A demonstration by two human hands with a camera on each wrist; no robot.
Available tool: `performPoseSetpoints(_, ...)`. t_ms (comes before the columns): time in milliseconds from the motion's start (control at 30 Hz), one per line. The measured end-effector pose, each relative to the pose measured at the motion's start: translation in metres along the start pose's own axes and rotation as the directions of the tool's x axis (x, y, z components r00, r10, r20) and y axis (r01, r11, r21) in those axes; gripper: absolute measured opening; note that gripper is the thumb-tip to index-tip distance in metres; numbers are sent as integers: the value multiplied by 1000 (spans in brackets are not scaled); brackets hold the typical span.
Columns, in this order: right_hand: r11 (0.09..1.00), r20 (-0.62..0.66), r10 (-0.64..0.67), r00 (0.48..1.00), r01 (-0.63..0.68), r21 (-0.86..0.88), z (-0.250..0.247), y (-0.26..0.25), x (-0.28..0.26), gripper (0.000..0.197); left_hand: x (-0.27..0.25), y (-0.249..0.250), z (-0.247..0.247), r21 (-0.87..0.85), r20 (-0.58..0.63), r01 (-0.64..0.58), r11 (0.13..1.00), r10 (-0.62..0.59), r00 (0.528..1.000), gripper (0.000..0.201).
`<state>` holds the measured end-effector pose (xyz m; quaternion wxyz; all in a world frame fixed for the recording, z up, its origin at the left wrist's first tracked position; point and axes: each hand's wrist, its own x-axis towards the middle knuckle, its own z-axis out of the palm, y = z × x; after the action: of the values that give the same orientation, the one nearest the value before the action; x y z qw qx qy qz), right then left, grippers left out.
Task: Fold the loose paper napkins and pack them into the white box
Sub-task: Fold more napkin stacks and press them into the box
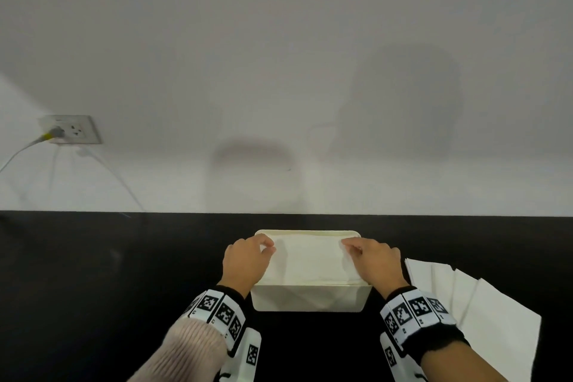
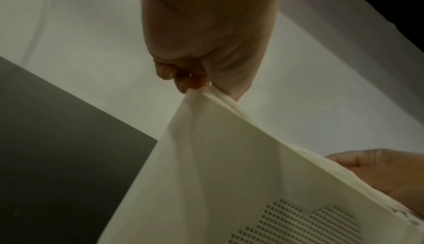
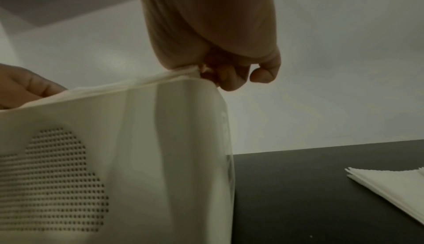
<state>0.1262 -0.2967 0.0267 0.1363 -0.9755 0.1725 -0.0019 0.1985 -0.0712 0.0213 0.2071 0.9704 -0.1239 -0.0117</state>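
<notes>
The white box stands on the black table against the wall, with a perforated patch on its front side. A folded white napkin lies across its open top. My left hand pinches the napkin's left end at the box's left corner. My right hand pinches the right end at the right corner. Both hands hover just over the rim, fingers curled. How many napkins lie under the top one is hidden.
A fanned pile of loose white napkins lies right of the box, also seen in the right wrist view. A wall socket with a plugged white cable sits at the far left. Black tabletop stretches to the left.
</notes>
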Motion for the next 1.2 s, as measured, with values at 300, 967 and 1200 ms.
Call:
performPoseSetpoints(300,978,-35,-29,999,21,-207,8,-3,-3,38,-3,2,5,289,-11,-70,955,76,997,33)
performPoseSetpoints(967,984,-167,80,983,-104,-145,-13,10,-37,34,-19,44,-15,354,7,-155,922,163,987,31)
performPoseSetpoints(1200,915,-122,402,907,-392,99,-19,63,-86,35,-49,110,1,-166,-39,-458,873,458,888,25)
